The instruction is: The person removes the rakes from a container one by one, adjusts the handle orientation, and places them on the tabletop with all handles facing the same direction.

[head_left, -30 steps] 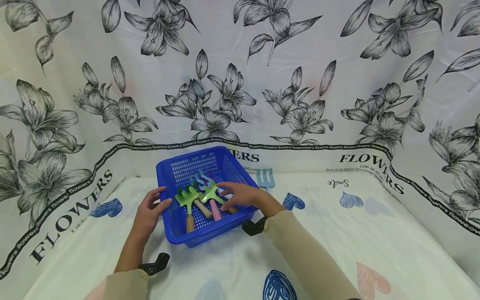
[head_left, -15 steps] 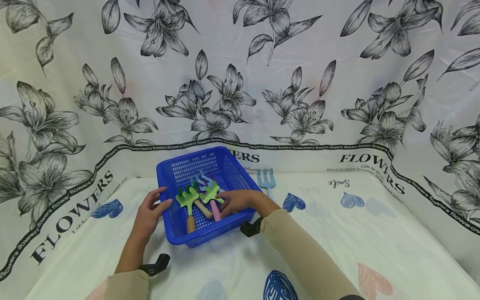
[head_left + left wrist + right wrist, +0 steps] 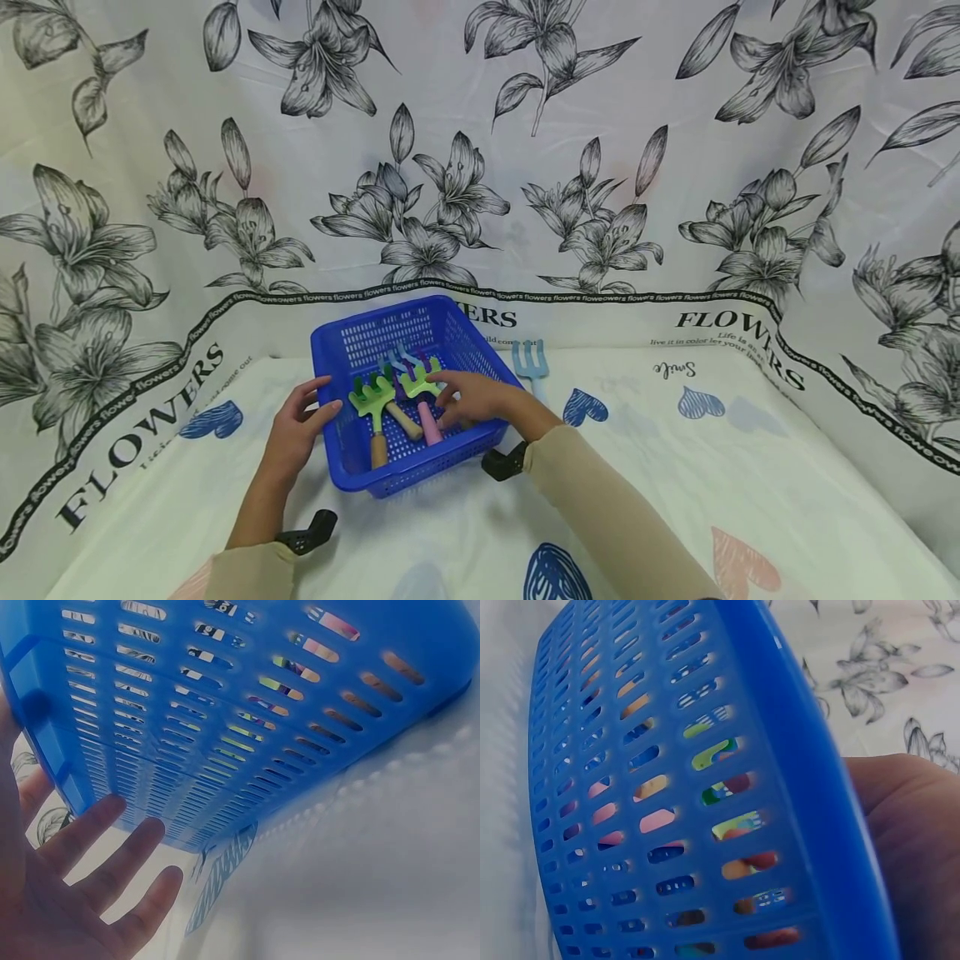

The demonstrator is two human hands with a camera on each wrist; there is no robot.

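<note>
A blue plastic basket (image 3: pixel 408 479) holds several small rakes. My left hand (image 3: pixel 294 429) is at its left rim, thumb tip and index finger on the edge; in the left wrist view the other fingers (image 3: pixel 124 859) stretch spread out along the outer wall. My right hand (image 3: pixel 474 398) reaches in over the right rim, fingertips bent down among the tools, beside a light green rake with a pink handle (image 3: pixel 430 425). Whether it grips a tool, I cannot tell. Left of it lie a light green rake with a wooden handle (image 3: pixel 378 450) and a pale wooden handle (image 3: pixel 405 422).
Behind the basket's right side, a light blue rake (image 3: pixel 532 362) lies on the white heart-print cloth (image 3: pixel 637 467). Light blue tines (image 3: pixel 401 354) show at the back inside the basket. A flower-print curtain (image 3: pixel 585 208) rises behind.
My right hand's spread fingers have drawn in and shifted slightly left toward the pink handle. The light-coloured piece near its fingertips is no longer visible. The left hand and basket stay put.
</note>
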